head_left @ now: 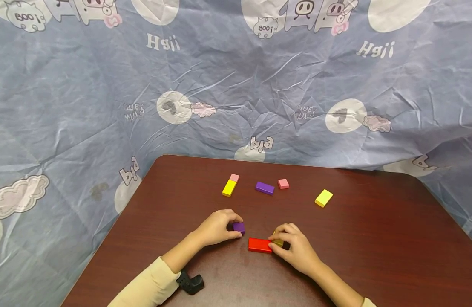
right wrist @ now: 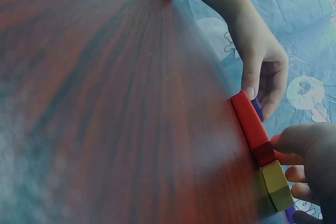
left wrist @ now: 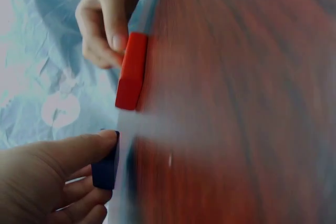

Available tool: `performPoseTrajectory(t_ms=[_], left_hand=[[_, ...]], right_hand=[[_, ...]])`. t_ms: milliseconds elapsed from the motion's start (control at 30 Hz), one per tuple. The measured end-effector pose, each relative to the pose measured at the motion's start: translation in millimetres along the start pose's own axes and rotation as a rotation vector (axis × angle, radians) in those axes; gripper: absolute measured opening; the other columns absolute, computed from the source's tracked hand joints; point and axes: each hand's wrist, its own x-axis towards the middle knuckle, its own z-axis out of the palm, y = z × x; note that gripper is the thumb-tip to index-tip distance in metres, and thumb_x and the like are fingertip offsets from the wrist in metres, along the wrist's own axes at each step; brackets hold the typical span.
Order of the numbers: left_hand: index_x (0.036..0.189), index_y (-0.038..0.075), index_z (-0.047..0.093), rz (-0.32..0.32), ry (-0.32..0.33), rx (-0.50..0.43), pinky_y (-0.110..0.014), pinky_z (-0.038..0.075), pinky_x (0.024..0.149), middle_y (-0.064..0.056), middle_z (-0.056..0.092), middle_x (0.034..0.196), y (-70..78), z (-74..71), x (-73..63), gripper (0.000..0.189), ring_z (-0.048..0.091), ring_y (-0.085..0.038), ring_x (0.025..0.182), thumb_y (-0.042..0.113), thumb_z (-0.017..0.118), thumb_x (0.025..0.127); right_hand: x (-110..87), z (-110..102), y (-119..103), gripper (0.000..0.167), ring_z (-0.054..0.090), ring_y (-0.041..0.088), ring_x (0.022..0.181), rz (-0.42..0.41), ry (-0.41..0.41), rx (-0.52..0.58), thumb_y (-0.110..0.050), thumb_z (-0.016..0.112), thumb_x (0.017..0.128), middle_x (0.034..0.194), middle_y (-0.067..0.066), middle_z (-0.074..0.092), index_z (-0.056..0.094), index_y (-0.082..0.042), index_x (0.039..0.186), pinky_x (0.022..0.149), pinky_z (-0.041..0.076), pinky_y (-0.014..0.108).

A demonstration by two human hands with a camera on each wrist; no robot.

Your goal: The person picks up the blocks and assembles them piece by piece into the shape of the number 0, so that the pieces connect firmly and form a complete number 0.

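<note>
My left hand (head_left: 217, 228) pinches a small purple block (head_left: 239, 228) between thumb and fingers, just left of a red block (head_left: 260, 245). The red block is long and lies flat on the dark wooden table. At its right end my right hand (head_left: 295, 247) pinches it, thumb on the near side and a finger on the far side. A yellow block (right wrist: 277, 184) sits against that end of the red block, partly covered by my right fingers in the head view. In the left wrist view a gap separates the purple block (left wrist: 106, 166) from the red one.
Farther back lie a yellow block (head_left: 229, 188) with a pink block (head_left: 234, 177) at its end, a long purple block (head_left: 264, 188), a small pink block (head_left: 283, 183) and another yellow block (head_left: 323, 198). A printed grey-blue cloth (head_left: 236, 76) hangs behind the table.
</note>
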Motion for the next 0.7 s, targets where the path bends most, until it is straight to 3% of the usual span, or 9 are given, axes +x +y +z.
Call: performPoseTrajectory(t_ms=[300, 700], left_hand=[[0.104, 0.012, 0.070, 0.015, 0.022, 0.005, -0.021, 0.047, 0.073, 0.006, 0.063, 0.091, 7.3, 14.1, 1.4, 0.030, 0.054, -0.003, 0.080, 0.024, 0.082, 0.079], [0.107, 0.012, 0.069, 0.018, 0.021, 0.002, -0.024, 0.048, 0.080, 0.006, 0.064, 0.097, 10.6, 17.2, -2.2, 0.032, 0.057, -0.008, 0.087, 0.026, 0.080, 0.081]], right_hand=[[0.2, 1, 0, 0.016, 0.049, 0.006, 0.089, -0.010, 0.010, -0.011, -0.010, 0.083, 0.075, 0.093, -0.011, 0.060, 0.076, -0.018, 0.087, 0.071, 0.046, 0.025], [0.2, 2, 1, 0.017, 0.049, 0.007, 0.088, -0.020, 0.017, -0.012, -0.009, 0.084, 0.074, 0.092, -0.011, 0.060, 0.076, -0.017, 0.087, 0.072, 0.046, 0.025]])
